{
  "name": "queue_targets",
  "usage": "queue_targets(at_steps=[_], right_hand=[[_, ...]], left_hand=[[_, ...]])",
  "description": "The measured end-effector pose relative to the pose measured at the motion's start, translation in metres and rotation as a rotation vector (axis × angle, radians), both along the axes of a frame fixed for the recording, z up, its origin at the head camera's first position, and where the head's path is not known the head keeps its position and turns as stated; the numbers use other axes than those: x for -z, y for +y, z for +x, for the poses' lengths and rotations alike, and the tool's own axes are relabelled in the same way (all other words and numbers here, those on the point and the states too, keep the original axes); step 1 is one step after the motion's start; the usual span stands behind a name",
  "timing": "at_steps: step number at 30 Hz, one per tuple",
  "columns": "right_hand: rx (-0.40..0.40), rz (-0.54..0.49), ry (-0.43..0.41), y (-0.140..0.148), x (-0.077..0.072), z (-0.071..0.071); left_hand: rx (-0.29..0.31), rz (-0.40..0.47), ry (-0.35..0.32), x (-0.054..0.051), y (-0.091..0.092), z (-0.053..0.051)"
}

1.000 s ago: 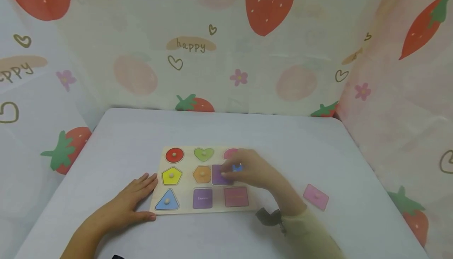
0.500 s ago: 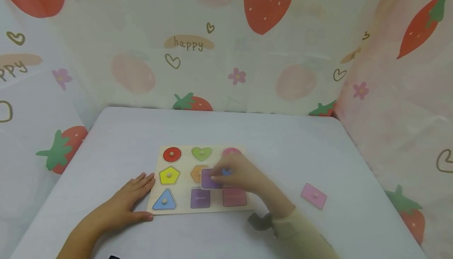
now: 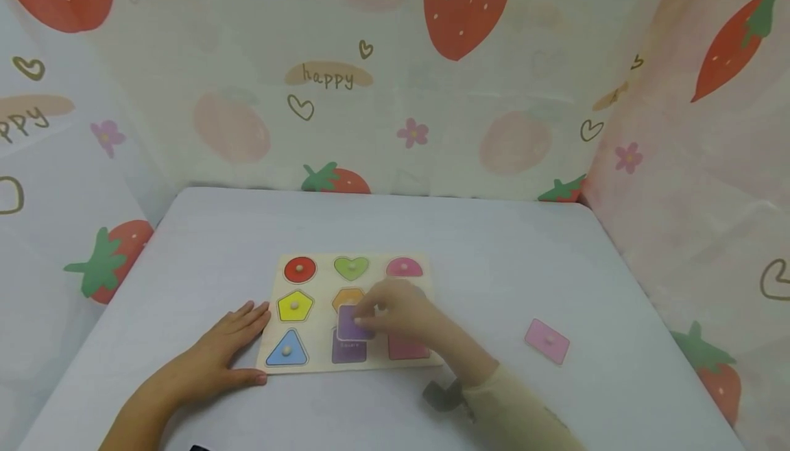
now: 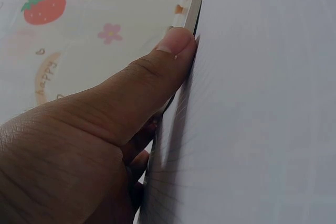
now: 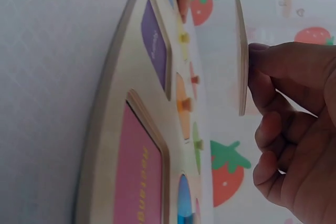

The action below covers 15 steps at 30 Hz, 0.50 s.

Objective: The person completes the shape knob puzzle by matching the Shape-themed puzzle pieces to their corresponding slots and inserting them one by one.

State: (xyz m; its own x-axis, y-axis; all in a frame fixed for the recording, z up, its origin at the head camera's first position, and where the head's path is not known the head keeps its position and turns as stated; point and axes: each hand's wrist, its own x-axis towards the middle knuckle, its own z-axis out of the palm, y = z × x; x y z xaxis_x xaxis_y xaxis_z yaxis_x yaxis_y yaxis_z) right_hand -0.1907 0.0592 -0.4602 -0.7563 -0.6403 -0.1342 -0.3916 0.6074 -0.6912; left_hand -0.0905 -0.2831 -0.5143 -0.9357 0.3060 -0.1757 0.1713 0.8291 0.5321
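My right hand [image 3: 401, 310] pinches a purple square puzzle piece [image 3: 348, 324] between thumb and fingers. In the right wrist view that square piece [image 5: 241, 59] hangs edge-on above the wooden puzzle board [image 5: 113, 72]. Below it, the board shows a purple square recess [image 3: 349, 354] with lettering, partly covered in the head view. The pink rectangle recess [image 5: 140, 166] lies beside it. My left hand [image 3: 212, 355] lies with its fingers straight at the board's left edge, thumb at the near corner. In the left wrist view the thumb [image 4: 173, 45] touches the board's edge.
Red circle [image 3: 300, 269], green heart [image 3: 351, 268], yellow pentagon [image 3: 294, 306] and blue triangle [image 3: 287, 349] pieces sit in the board, among several others. A pink rectangle piece [image 3: 547, 341] lies on the white table [image 3: 494, 245] at the right. Strawberry-print curtains surround the table.
My right hand has carried the purple square piece left and toward the near side, from beside the orange hexagon to above the square recess. The left hand keeps its place at the board.
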Motion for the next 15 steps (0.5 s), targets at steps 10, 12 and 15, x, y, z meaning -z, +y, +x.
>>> queue_targets(at_steps=[10,12,15], right_hand=[[-0.038,0.02,-0.009,-0.008,0.023,0.0],[-0.046,0.032,-0.005,-0.01,0.027,0.001],[-0.053,0.042,-0.007,-0.012,0.029,0.001]], left_hand=[[0.005,0.013,0.008,0.0,0.0,-0.001],[0.006,0.012,0.006,-0.001,0.0,-0.001],[0.007,0.014,0.006,-0.002,0.0,-0.001]])
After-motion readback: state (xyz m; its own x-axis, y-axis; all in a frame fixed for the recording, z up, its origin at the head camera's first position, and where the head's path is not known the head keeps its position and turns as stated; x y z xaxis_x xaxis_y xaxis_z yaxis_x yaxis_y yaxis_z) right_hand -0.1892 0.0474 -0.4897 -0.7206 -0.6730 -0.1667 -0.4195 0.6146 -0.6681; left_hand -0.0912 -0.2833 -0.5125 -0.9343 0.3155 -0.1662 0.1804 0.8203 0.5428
